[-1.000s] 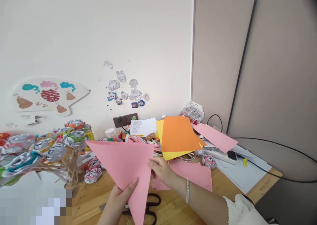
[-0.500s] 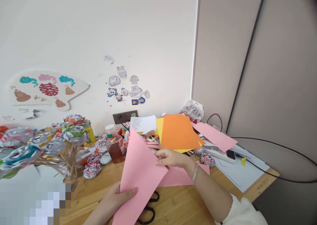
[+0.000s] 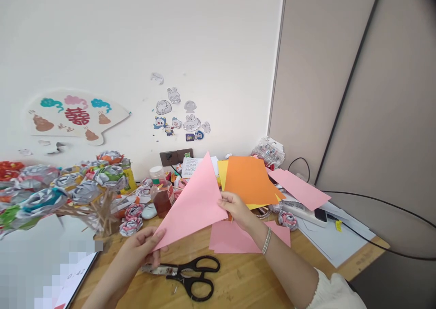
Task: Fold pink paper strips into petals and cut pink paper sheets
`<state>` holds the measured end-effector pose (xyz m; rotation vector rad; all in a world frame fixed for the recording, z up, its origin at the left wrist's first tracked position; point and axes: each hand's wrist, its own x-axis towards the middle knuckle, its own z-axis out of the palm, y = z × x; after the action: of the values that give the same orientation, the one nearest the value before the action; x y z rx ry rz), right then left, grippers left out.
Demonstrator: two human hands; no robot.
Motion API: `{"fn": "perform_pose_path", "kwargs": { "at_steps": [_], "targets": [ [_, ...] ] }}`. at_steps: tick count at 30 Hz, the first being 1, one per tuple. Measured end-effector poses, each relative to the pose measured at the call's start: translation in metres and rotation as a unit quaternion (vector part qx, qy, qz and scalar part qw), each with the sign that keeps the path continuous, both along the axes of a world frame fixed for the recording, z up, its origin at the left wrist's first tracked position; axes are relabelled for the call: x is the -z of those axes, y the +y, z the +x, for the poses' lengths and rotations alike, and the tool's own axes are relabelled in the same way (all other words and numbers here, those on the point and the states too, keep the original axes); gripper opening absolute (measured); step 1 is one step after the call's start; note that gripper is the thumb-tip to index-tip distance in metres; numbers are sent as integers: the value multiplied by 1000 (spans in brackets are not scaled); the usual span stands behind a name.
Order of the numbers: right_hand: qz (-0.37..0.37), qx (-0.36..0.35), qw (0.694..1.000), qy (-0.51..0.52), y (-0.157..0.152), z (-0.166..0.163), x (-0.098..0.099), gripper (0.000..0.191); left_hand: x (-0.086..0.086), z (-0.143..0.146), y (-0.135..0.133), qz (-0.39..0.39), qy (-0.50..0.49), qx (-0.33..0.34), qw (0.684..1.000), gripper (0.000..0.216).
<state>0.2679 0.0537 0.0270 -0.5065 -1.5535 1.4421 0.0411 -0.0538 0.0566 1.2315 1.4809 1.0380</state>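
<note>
I hold a pink paper triangle point(image 3: 195, 199) up over the wooden desk point(image 3: 238, 286), one point up. My left hand point(image 3: 143, 247) pinches its lower left corner. At its right corner, my right hand point(image 3: 236, 208), with a bracelet on the wrist, is closed on the edge. Black-handled scissors point(image 3: 189, 272) lie on the desk just below the triangle, near my left hand. A flat pink sheet point(image 3: 235, 238) lies under my right forearm.
Orange and yellow sheets point(image 3: 250, 179) and another pink sheet point(image 3: 299, 188) are stacked at the back right. Paper roses on sticks point(image 3: 68, 191) crowd the left. A brown bottle point(image 3: 160, 193), a white power strip point(image 3: 303, 211) with black cables, and wall stickers point(image 3: 179, 116) lie behind.
The triangle has turned from pointing down to pointing up and has lifted. My left hand slid to its lower left corner, which uncovers the scissors. The view has shifted slightly.
</note>
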Motion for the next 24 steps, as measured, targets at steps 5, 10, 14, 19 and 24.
{"fn": "perform_pose_path", "kwargs": {
  "at_steps": [5,10,14,19,24],
  "targets": [
    [30,-11,998,-56,-8,-1,1,31,-3,1,-5,-19,20,34,999,33],
    [69,-45,990,-113,-11,-7,3,33,-4,22,-15,-112,18,86,990,44],
    [81,38,985,-144,-13,-12,2,39,-3,24,-11,-40,68,23,997,45],
    [289,-16,867,-406,-35,-20,13,29,3,6,-1,50,58,-111,991,49],
    [406,-15,716,-568,-63,-34,27,34,14,-4,5,125,12,-204,971,43]
  ]
}}
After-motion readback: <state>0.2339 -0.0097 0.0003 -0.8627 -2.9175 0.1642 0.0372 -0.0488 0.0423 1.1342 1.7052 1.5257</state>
